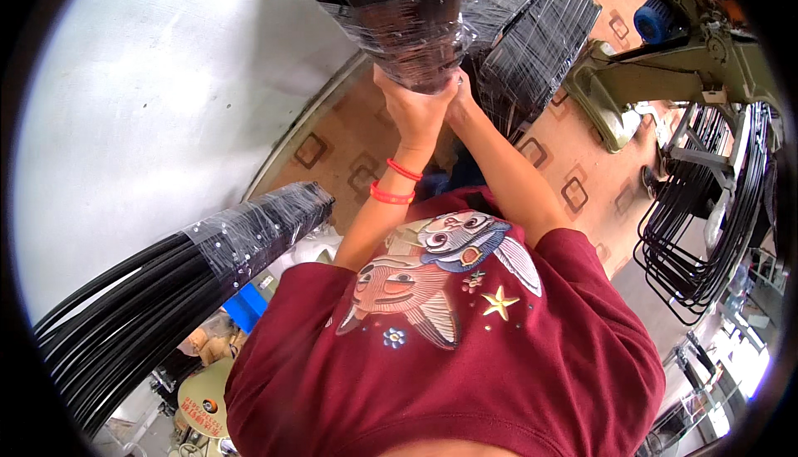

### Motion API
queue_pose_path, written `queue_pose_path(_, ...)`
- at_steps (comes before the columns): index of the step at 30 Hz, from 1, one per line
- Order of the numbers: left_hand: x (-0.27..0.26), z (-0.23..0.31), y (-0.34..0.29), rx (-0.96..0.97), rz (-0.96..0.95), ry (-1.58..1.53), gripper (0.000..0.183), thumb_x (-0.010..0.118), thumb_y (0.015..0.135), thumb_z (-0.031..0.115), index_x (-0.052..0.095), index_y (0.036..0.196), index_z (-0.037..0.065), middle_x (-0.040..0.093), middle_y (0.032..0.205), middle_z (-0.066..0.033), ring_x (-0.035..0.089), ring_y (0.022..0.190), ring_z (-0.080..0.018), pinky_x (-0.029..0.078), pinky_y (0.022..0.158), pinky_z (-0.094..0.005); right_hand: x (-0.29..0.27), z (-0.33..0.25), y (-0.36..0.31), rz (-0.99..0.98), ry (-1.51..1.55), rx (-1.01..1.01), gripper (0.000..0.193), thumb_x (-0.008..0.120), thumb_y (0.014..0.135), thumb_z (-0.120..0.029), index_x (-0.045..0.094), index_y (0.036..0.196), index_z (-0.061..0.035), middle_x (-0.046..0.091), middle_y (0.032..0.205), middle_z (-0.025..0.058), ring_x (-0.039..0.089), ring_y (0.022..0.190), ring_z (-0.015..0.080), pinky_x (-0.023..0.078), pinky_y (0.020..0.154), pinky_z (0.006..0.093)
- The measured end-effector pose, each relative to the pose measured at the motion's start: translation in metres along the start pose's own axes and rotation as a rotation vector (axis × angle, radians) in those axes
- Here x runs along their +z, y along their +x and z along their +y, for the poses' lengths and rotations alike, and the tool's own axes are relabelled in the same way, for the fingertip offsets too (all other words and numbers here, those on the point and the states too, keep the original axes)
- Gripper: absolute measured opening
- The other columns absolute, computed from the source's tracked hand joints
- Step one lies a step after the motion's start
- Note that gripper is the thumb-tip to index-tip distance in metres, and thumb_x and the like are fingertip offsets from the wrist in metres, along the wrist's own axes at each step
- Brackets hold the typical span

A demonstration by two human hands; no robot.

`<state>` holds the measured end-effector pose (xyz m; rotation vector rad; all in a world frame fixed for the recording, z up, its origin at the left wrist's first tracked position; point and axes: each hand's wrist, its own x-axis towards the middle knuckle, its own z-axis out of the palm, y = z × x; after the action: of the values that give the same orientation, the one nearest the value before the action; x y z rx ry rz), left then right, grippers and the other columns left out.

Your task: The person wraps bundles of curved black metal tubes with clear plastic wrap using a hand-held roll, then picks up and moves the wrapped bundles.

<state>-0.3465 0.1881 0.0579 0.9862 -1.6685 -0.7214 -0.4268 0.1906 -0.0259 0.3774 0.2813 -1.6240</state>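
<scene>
A thick bundle of long black strips (407, 41), wound with clear stretch film, rises from my hands toward the upper edge. My left hand (409, 108), with red bands on its wrist, is closed round the lower end of the bundle. My right hand (460, 98) grips the same end from the other side, its fingers partly hidden. Just beyond, to the right of the bundle, lie black packages wrapped in clear film (536, 45); a gap between them and my right hand is hard to judge.
Another film-wrapped bundle of black strips (258, 232) leans at my left, near the white wall (158, 83). On the right stands a green machine (665, 74), with many black bent wire frames (694, 232) hanging beneath it. A round beige disc (204, 395) is at lower left. The floor (573, 195) has a pattern.
</scene>
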Motion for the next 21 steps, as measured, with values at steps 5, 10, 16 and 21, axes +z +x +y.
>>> queue_pose_path(5,-0.003,-0.002,0.001,0.022,-0.069,0.132,0.083,0.078,0.057,0.028,0.028,0.113,-0.006,0.045,0.105,-0.0182,0.050,0.095,-0.0304,0.042,0.082,-0.0386,-0.003,0.012,0.005,-0.201,-0.091,-0.104,0.067,0.035,0.082,-0.059,0.048,0.115,-0.0018,0.049,0.118,0.0167,0.043,0.111,0.0322,0.026,0.100,0.0448)
queue_pose_path(10,-0.028,-0.012,0.001,-0.069,-0.267,-0.064,0.083,0.075,0.063,0.016,0.022,0.123,-0.006,0.036,0.119,-0.0180,0.041,0.109,-0.0243,0.033,0.095,-0.0369,-0.019,0.046,0.038,-0.376,-0.040,-0.108,0.061,0.039,0.080,-0.058,0.051,0.108,-0.0048,0.056,0.107,0.0120,0.053,0.099,0.0246,0.040,0.091,0.0407)
queue_pose_path(16,-0.037,-0.020,-0.005,-0.054,-0.146,-0.029,0.080,0.073,0.064,0.010,0.020,0.123,-0.003,0.034,0.121,-0.0148,0.040,0.110,-0.0235,0.032,0.097,-0.0375,-0.051,0.075,0.057,-0.501,0.325,0.044,0.050,0.043,0.084,-0.048,0.050,0.108,-0.0043,0.056,0.107,0.0122,0.054,0.099,0.0247,0.043,0.088,0.0402)
queue_pose_path(21,-0.037,-0.029,-0.002,-0.027,-0.184,-0.082,0.086,0.075,0.063,0.017,0.018,0.124,-0.003,0.031,0.123,-0.0169,0.037,0.113,-0.0254,0.031,0.096,-0.0395,-0.059,0.067,0.030,-0.469,0.304,-0.023,0.052,0.040,0.087,-0.044,0.043,0.119,-0.0026,0.047,0.120,0.0140,0.047,0.110,0.0277,0.037,0.094,0.0425)
